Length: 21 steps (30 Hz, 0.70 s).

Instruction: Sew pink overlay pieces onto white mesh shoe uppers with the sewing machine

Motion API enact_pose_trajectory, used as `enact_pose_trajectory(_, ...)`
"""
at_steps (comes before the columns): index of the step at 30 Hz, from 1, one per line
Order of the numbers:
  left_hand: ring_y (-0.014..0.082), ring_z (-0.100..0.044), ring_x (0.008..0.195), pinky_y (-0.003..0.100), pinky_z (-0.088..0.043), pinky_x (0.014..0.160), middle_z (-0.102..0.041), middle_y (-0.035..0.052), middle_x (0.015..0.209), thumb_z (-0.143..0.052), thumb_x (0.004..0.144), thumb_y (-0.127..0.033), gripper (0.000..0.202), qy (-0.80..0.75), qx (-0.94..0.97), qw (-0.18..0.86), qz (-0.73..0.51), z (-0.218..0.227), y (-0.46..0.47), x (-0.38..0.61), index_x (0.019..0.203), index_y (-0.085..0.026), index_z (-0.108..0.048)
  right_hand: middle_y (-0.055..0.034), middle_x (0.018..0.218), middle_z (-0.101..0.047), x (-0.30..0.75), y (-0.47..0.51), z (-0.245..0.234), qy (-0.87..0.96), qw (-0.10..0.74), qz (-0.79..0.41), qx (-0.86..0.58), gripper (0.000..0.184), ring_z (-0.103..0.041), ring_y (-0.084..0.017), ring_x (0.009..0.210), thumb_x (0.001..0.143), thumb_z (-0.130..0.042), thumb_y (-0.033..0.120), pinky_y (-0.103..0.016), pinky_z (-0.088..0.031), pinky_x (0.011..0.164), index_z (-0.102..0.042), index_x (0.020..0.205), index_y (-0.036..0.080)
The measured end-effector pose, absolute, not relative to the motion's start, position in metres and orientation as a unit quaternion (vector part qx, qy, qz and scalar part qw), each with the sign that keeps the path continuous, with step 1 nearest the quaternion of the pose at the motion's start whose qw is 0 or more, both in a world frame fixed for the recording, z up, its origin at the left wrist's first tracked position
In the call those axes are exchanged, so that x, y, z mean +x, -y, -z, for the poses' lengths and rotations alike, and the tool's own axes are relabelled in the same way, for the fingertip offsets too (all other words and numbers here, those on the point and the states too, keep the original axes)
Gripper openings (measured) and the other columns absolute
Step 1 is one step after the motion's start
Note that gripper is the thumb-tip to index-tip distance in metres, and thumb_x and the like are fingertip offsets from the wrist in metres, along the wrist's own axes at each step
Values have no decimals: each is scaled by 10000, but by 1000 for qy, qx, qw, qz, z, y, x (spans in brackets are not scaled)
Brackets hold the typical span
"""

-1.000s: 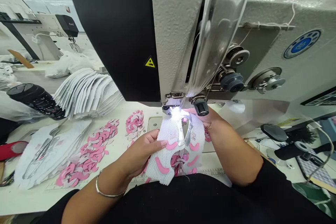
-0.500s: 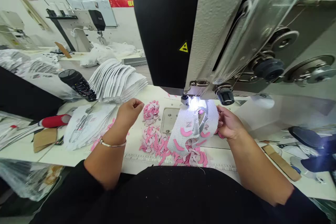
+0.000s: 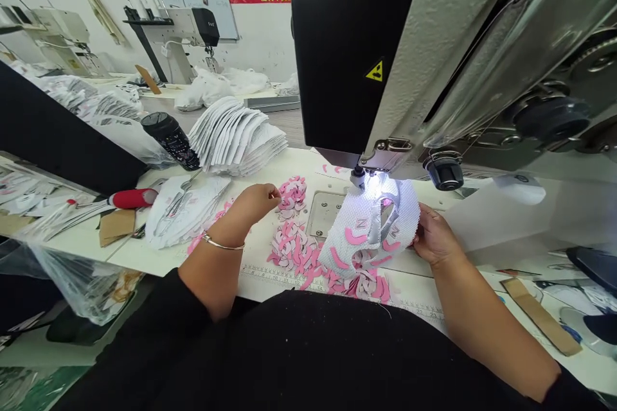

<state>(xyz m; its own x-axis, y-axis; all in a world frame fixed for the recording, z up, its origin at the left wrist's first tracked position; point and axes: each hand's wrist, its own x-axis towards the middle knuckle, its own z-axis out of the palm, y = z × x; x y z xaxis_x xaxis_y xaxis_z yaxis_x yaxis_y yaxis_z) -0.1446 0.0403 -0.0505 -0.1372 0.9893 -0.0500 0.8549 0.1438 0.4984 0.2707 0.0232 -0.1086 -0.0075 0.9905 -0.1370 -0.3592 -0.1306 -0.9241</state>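
Note:
A white mesh shoe upper (image 3: 349,212) with pink curved strips and small letters lies under the lit needle area of the sewing machine (image 3: 347,45). My right hand (image 3: 436,237) grips the upper's right edge, its fingertips partly hidden beneath. My left hand (image 3: 255,205) is closed, thumb and finger together, at the left edge of a small pile of pink curved pieces (image 3: 293,198). Whether a piece is in its fingers I cannot make out. A second heap of pink pieces (image 3: 292,245) lies just below, and more pink pieces (image 3: 359,286) rest at the upper's lower edge.
Stacked white uppers (image 3: 236,138) stand at the back left beside a black tumbler (image 3: 168,138). Nearer lie flat white pieces with scissors (image 3: 178,199) on top and a red-handled tool (image 3: 132,198). A ruler strip (image 3: 270,276) runs along the front edge. Cardboard (image 3: 542,314) lies right.
The camera view has turned left, so the scene sits further right. My left hand has lowered slightly toward the small pink pile. My right hand still holds the upper's edge.

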Motion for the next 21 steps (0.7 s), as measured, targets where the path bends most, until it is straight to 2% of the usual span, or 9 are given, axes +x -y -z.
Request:
enact_pose_trajectory(5, 175, -516, 555, 300, -317, 514, -639, 27, 653, -654, 675, -345, 158, -754, 624, 171, -109, 43, -14, -190, 760, -220, -701, 80, 470, -492, 270, -23, 113, 382, 550, -594, -446, 146, -370, -70, 333, 690, -742, 249, -196, -275, 303, -634, 782, 214)
enact_pose_trajectory(9, 187, -557, 614, 289, -352, 564, -653, 18, 686, -650, 633, -285, 163, -751, 630, 176, -86, 54, 6, -211, 773, -246, -725, 69, 495, -535, 268, -22, 116, 387, 557, -583, -447, 153, -415, -85, 353, 683, -739, 245, -206, -299, 312, -654, 810, 236)
enact_pose_trajectory(12, 207, -575, 664, 295, -362, 589, -655, 37, 733, -654, 619, -267, 152, -741, 642, 177, -90, 70, 11, -211, 750, -250, -730, 68, 511, -546, 267, -22, 119, 390, 559, -579, -447, 193, -427, -90, 360, 665, -747, 238, -213, -307, 312, -668, 840, 251)
enact_pose_trajectory(17, 238, -584, 723, 297, -358, 607, -619, 45, 675, -696, 585, -287, 53, -737, 638, 191, -116, 82, 6, -205, 603, -243, -672, 71, 513, -546, 267, -23, 124, 389, 564, -579, -442, 254, -405, -88, 340, 635, -758, 237, -217, -269, 290, -675, 872, 272)
enact_pose_trajectory(21, 220, -563, 659, 291, -353, 601, -575, 24, 578, -746, 535, -288, 165, -740, 610, 228, -166, 82, -3, -204, 517, -232, -592, 56, 551, -587, 268, -21, 127, 387, 564, -586, -434, 284, -440, -106, 358, 633, -768, 248, -232, -295, 295, -684, 901, 287)
